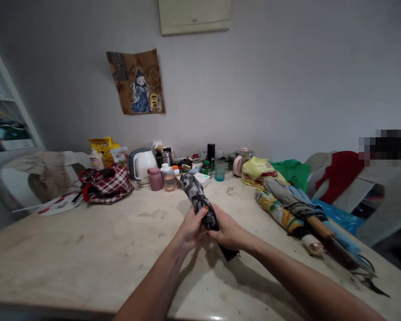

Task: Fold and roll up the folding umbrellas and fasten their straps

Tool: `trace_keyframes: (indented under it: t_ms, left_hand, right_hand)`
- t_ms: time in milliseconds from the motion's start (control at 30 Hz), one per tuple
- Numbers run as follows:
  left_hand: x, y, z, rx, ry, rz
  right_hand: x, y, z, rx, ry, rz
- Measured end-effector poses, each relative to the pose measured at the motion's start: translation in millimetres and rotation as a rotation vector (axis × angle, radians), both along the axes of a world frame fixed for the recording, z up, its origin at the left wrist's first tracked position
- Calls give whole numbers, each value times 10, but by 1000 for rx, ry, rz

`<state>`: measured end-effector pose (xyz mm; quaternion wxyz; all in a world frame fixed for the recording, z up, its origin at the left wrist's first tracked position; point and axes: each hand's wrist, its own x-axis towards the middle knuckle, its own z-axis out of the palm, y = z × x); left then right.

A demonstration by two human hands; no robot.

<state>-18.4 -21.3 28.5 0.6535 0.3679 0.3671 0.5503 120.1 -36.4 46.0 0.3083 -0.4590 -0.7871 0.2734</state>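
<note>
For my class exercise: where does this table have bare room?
The widest bare patch of table lies left of the left hand, in front of the checked bag; a narrower one separates the right hand from the floral umbrella. Crowded: the back edge, from kettle to yellow plastic bag.

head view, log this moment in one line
left grip: on camo umbrella | right grip: on camo umbrella | camo umbrella: rolled up | table: floral umbrella to the right

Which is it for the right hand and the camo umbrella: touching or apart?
Touching. The head view shows the right hand against the camo umbrella near its lower end, no gap visible.
</note>
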Motion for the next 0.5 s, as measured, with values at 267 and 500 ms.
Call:
trace_keyframes:
  t_ms: [267, 500]
  left_hand:
    - [6, -147, 68, 57, 279, -278]
    - [4, -183, 80, 87, 298, -412]
  right_hand:
    - [1050, -53, -136, 86, -186, -323]
    - [1393, -86, -367, 148, -729, -674]
